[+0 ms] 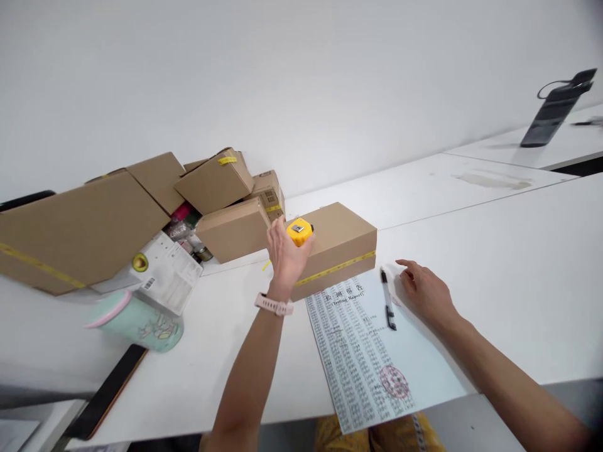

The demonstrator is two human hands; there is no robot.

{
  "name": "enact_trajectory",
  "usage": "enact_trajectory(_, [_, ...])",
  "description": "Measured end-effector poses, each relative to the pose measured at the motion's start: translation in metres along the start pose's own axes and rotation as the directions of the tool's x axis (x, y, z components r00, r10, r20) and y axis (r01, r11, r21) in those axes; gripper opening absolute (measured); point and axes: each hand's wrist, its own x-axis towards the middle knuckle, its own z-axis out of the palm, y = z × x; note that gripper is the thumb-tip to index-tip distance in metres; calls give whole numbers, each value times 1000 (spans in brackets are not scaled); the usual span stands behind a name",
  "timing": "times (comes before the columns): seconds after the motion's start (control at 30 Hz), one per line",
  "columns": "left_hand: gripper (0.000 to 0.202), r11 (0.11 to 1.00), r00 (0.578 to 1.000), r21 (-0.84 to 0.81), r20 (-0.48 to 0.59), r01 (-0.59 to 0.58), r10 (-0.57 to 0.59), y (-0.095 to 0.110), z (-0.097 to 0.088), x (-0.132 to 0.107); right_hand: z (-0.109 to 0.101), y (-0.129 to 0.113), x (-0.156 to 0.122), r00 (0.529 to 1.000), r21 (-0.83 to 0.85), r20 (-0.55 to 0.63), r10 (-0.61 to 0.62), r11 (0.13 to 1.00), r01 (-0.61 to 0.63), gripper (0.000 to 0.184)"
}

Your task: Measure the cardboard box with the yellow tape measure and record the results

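Observation:
My left hand [286, 251], with a pink watch band [274, 304] on its wrist, grips a yellow tape measure [300, 231] at the left end of a closed cardboard box [336, 235]. Along the box's front side runs a yellow strip [339, 267]. A short yellow piece [266, 265] shows left of the hand. My right hand [426, 292] rests beside the paper's right edge, index finger stretched out and nothing in it. Close to it, a black and clear pen [389, 298] lies on the printed testing report [362, 364], which sits in front of the box.
Several cardboard boxes [214, 182] pile up at the back left, by a white carton [167, 270]. A mint tumbler [141, 320] and a dark flat object [110, 392] lie nearer. A dark bottle [551, 116] stands far right. The white table [509, 251] meets a wall behind.

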Motion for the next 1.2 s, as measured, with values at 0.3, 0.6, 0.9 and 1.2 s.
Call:
enact_trajectory(0.3, [70, 906, 969, -363, 188, 217, -157, 17, -9, -11, -9, -7, 1, 973, 237, -221, 62, 971, -8, 35])
enact_trajectory(0.6, [57, 575, 792, -625, 607, 528, -68, 54, -28, -83, -66, -86, -21, 941, 844, 334, -49, 460, -275, 60])
enact_trajectory(0.9, [57, 580, 789, -629, 613, 517, -39, 57, -42, -89, -106, -135, -25, 795, 815, 525, -304, 449, -367, 59])
enact_trajectory(1.2, [57, 615, 847, -612, 496, 497, -191, 9, -101, -20, -129, -132, 78, 928, 898, 337, -160, 352, -265, 27])
